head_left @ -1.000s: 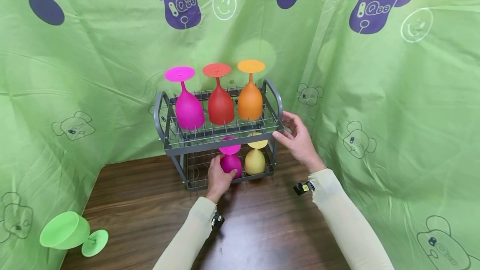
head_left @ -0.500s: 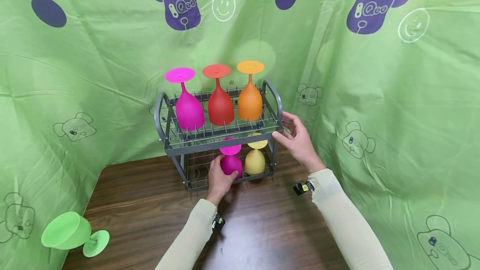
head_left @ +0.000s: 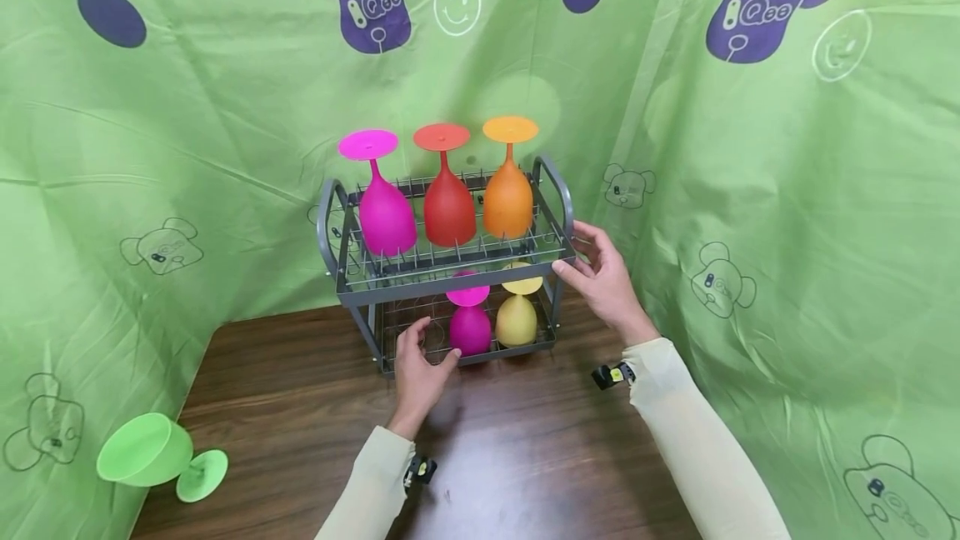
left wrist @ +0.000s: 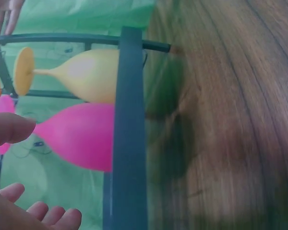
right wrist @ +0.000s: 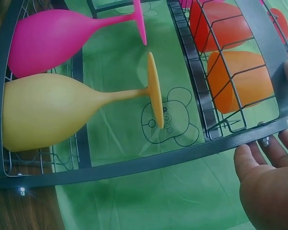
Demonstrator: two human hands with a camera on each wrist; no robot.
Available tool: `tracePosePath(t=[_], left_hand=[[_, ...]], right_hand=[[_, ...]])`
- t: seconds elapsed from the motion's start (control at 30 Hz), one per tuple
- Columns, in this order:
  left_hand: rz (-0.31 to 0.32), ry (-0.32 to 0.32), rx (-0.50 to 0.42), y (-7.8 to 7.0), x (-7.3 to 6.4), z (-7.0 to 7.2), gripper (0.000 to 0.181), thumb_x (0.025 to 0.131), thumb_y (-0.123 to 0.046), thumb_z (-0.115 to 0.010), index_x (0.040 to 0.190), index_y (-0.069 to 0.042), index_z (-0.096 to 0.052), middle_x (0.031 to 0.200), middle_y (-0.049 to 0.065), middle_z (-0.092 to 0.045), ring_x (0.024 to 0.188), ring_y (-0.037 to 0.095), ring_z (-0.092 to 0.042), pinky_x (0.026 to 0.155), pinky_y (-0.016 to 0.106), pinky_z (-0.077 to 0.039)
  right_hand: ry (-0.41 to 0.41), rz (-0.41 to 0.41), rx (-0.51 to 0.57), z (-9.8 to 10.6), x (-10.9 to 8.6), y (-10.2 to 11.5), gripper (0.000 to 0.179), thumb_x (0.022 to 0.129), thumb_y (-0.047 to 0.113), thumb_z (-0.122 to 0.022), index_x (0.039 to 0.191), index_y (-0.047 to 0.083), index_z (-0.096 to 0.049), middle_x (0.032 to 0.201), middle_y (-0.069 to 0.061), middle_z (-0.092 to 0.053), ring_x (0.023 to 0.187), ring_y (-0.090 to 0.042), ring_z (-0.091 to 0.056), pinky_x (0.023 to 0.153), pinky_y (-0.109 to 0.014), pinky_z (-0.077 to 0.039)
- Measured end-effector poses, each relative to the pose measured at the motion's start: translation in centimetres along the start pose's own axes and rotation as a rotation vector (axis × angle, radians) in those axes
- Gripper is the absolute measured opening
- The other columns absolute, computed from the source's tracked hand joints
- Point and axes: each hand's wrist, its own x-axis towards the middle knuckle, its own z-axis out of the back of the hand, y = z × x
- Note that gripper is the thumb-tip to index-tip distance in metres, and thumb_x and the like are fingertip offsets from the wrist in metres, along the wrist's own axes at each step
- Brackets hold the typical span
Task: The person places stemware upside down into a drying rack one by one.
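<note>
A grey two-tier wire rack (head_left: 450,283) stands on the table with upside-down goblets. On its lower tier are a magenta goblet (head_left: 470,332) and a yellow goblet (head_left: 517,323). My left hand (head_left: 420,377) is just left of that magenta goblet, thumb and fingers spread apart and holding nothing. In the left wrist view, the hand's thumb (left wrist: 14,129) lies in front of the magenta goblet's narrow end. My right hand (head_left: 609,286) grips the rack's upper right corner, thumb in front and fingers behind. Upper tier: a magenta goblet (head_left: 387,219), red goblet (head_left: 450,211) and orange goblet (head_left: 507,202).
A light green goblet (head_left: 146,450) lies on its side at the left edge of the brown wooden table (head_left: 285,390). Green printed cloth (head_left: 225,148) hangs around the back and sides. The rack's raised side handles (head_left: 553,190) stick up at both ends.
My left hand has let go of the lower magenta goblet and drawn back to the left. My right hand stays at the rack's corner. The head view has shifted slightly.
</note>
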Motion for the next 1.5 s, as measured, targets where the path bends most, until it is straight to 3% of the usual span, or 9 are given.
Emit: tracePosePath(t=[0.27,0.6,0.7,0.93,1.2,1.37,1.5], left_hand=[[-0.015,-0.031,-0.033,-0.7,-1.3,2.5,0.074,0.082,-0.014,-0.09,0.147,-0.01,-0.056,0.145,0.017,-0.052,0.134,0.036,-0.054,0.109,0.059,-0.054],[0.045,-0.108,-0.124,-1.2,-3.4,6.4,0.074,0.085,-0.014,-0.089,0.148,-0.005,-0.052,0.148,0.013,-0.057,0.14,0.033,-0.054,0.115,0.051,-0.051],[0.066,-0.148,-0.116,-0.7,-4.0,8.1,0.071,0.086,-0.015,-0.088,0.147,-0.007,-0.052,0.146,0.012,-0.058,0.138,0.033,-0.056,0.114,0.043,-0.051],[0.118,-0.257,-0.06,1.5,-5.6,12.2,0.066,0.091,-0.017,-0.086,0.146,-0.005,-0.054,0.145,0.013,-0.061,0.133,0.028,-0.058,0.101,0.007,-0.049],[0.265,-0.407,-0.005,4.5,-7.2,16.5,0.067,0.092,-0.026,-0.085,0.148,-0.007,-0.053,0.137,0.0,-0.058,0.123,0.006,-0.056,0.094,0.0,-0.047],[0.311,-0.525,-0.042,5.5,-8.0,18.9,0.065,0.089,-0.022,-0.086,0.145,-0.008,-0.056,0.124,-0.019,-0.057,0.117,0.0,-0.057,0.089,0.0,-0.048],[0.344,-0.585,-0.117,5.9,-8.4,20.6,0.064,0.087,-0.018,-0.088,0.143,-0.008,-0.057,0.119,-0.021,-0.057,0.112,-0.003,-0.058,0.086,-0.001,-0.048]], right_hand=[[0.004,-0.002,0.005,0.1,0.1,-0.1,0.071,0.096,0.006,-0.077,0.157,0.007,-0.042,0.16,-0.014,-0.045,0.148,-0.037,-0.047,0.128,-0.045,-0.037],[0.013,-0.005,-0.015,-0.1,0.1,0.0,0.071,0.096,0.009,-0.077,0.158,0.008,-0.041,0.161,-0.017,-0.044,0.148,-0.037,-0.046,0.128,-0.045,-0.038],[0.019,-0.007,-0.017,-0.1,0.2,-0.1,0.071,0.097,0.009,-0.077,0.158,0.007,-0.04,0.162,-0.018,-0.043,0.149,-0.038,-0.045,0.128,-0.045,-0.037],[0.015,-0.012,-0.028,-0.1,0.0,-0.2,0.07,0.098,0.01,-0.075,0.158,0.007,-0.039,0.162,-0.015,-0.044,0.15,-0.035,-0.045,0.129,-0.047,-0.035],[0.0,-0.013,-0.04,-0.1,-0.1,-0.6,0.069,0.098,0.008,-0.074,0.158,0.008,-0.039,0.162,-0.016,-0.045,0.151,-0.035,-0.044,0.13,-0.049,-0.032],[0.003,-0.012,-0.026,-0.1,0.0,-0.7,0.069,0.098,0.01,-0.075,0.158,0.011,-0.041,0.162,-0.017,-0.044,0.151,-0.037,-0.044,0.13,-0.05,-0.031],[0.0,-0.023,-0.031,0.0,-0.1,-0.8,0.07,0.098,0.012,-0.076,0.158,0.014,-0.041,0.162,-0.013,-0.045,0.15,-0.035,-0.045,0.13,-0.05,-0.033]])
